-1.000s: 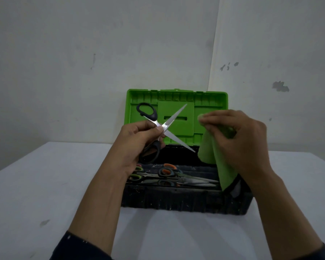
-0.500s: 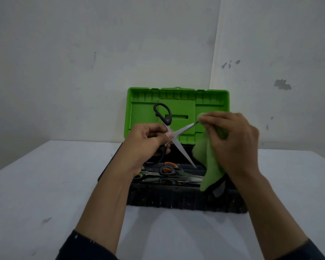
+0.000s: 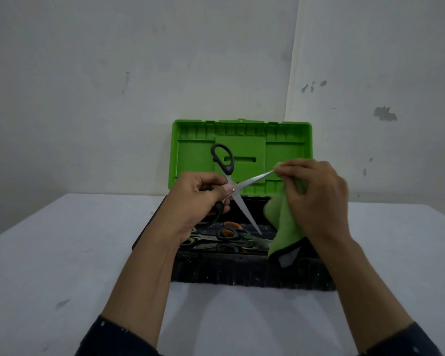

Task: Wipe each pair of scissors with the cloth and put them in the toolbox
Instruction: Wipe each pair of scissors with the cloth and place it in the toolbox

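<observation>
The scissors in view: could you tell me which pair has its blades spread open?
The black-handled scissors held up in the left hand, blades crossed; the orange-handled pairs lie closed in the toolbox.

Light here is dim, flat and greyish. A soft shadow pools on the counter (image 3: 62,253) before the toolbox (image 3: 242,276), whose dark inside is murky. One blade of my scissors (image 3: 252,179) shows a pale sheen. Everything looks slightly soft; the wide lens tilts lines at the edges.

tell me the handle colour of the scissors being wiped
Black. The scissors in the left hand show it best in the head view.
</observation>
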Action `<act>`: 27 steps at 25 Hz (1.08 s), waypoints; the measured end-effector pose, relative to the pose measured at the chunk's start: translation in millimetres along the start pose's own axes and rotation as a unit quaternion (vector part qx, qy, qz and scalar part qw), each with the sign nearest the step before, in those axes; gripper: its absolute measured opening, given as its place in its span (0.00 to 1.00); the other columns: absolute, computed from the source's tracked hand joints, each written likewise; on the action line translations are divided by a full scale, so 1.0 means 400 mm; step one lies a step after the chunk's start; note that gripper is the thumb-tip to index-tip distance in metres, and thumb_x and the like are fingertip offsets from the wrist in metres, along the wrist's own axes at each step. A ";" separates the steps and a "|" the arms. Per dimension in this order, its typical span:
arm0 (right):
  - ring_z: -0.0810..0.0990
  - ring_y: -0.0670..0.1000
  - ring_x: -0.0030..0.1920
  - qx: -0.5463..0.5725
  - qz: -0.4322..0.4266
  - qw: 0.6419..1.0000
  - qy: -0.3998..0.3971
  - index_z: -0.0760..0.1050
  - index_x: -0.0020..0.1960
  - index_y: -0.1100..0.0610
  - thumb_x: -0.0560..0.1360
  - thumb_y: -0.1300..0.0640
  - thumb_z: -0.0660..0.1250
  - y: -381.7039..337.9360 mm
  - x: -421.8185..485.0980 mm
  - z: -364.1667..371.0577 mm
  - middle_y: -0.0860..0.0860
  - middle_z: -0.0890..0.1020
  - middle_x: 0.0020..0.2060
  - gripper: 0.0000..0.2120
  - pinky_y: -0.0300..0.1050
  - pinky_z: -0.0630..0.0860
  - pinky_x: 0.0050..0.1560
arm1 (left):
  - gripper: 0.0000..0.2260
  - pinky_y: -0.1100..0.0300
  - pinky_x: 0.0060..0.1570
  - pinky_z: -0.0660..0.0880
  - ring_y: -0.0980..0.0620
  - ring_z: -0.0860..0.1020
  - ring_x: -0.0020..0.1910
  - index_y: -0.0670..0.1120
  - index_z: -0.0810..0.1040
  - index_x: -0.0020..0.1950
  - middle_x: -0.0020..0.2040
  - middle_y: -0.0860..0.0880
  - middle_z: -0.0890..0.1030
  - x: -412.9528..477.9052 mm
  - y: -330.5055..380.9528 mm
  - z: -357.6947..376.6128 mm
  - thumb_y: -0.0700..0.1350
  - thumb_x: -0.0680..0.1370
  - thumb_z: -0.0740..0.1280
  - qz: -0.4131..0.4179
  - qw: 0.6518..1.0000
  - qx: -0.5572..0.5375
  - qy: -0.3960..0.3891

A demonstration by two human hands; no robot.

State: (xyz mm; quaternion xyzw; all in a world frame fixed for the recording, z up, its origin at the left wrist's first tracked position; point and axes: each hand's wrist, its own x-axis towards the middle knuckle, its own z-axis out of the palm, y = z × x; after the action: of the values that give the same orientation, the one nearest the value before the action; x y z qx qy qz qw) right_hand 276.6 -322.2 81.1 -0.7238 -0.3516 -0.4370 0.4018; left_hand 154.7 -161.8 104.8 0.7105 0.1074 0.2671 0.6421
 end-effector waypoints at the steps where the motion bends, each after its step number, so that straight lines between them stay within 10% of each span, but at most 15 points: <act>1: 0.81 0.52 0.47 0.003 0.009 1.000 0.013 0.86 0.49 0.56 0.72 0.64 0.74 0.000 0.004 -0.006 0.49 0.85 0.47 0.08 0.32 0.69 0.50 | 0.03 0.64 0.32 0.79 0.53 0.79 0.27 0.39 0.81 0.43 0.33 0.42 0.80 0.001 -0.001 -0.001 0.34 0.75 0.69 -0.004 1.000 -0.002 0.002; 7: 0.77 0.48 0.49 0.091 -0.137 0.983 -0.076 0.85 0.51 0.55 0.75 0.60 0.69 -0.106 -0.022 0.023 0.47 0.85 0.49 0.08 0.37 0.73 0.50 | 0.02 0.62 0.34 0.80 0.51 0.79 0.30 0.40 0.81 0.42 0.35 0.41 0.79 -0.001 0.003 -0.007 0.35 0.75 0.70 0.022 1.000 -0.002 -0.005; 14: 0.82 0.49 0.48 0.032 -0.028 0.999 -0.005 0.85 0.51 0.53 0.73 0.63 0.74 -0.002 0.016 -0.028 0.47 0.85 0.49 0.08 0.34 0.72 0.52 | 0.02 0.63 0.34 0.79 0.53 0.79 0.29 0.38 0.81 0.44 0.34 0.42 0.80 0.005 -0.001 -0.018 0.34 0.74 0.70 -0.004 1.000 -0.017 -0.001; 27: 0.75 0.53 0.46 0.048 -0.144 0.985 -0.082 0.86 0.48 0.52 0.72 0.56 0.75 -0.008 0.015 -0.028 0.45 0.85 0.47 0.06 0.44 0.73 0.43 | 0.09 0.62 0.32 0.80 0.51 0.80 0.30 0.39 0.76 0.43 0.35 0.40 0.82 -0.011 0.020 -0.032 0.39 0.67 0.73 -0.061 0.993 -0.084 -0.060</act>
State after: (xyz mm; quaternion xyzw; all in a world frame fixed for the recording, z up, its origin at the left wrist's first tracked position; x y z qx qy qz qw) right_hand 272.2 -330.1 90.6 -0.6788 -0.5044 -0.4124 0.3386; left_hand 142.9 -154.4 112.0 0.6609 0.0887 0.1922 0.7200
